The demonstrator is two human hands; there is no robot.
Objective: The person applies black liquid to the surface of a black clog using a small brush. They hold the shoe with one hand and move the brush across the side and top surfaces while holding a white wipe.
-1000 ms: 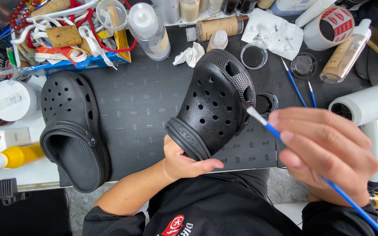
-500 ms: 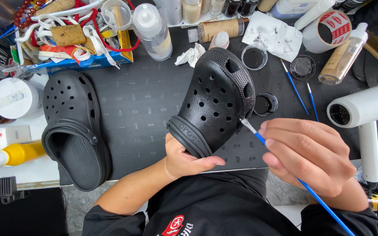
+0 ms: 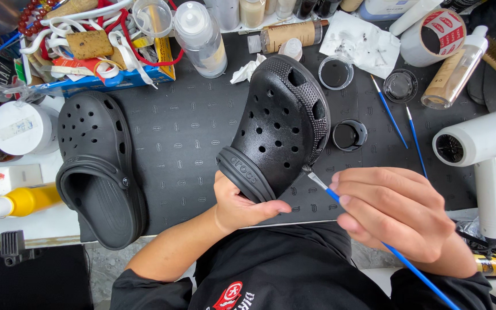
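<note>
My left hand (image 3: 239, 206) grips the heel end of a black perforated clog (image 3: 279, 129), holding it tilted up above the dark work mat (image 3: 185, 138). My right hand (image 3: 397, 212) pinches a thin blue-handled paintbrush (image 3: 374, 235); its tip touches the clog's right side edge near the sole. A second black clog (image 3: 101, 166) lies flat on the mat to the left, apart from both hands.
A small open pot of black paint (image 3: 348, 135) sits just right of the held clog. Two blue brushes (image 3: 400, 123), a clear cup (image 3: 336, 72), a tape roll (image 3: 431, 37), bottles (image 3: 202, 37) and a white hair dryer (image 3: 486, 155) ring the mat. A cluttered box (image 3: 93, 51) stands back left.
My right hand has brought the brush down and left, from away from the shoe until its tip meets the clog's side edge. The left hand keeps the clog almost still.
</note>
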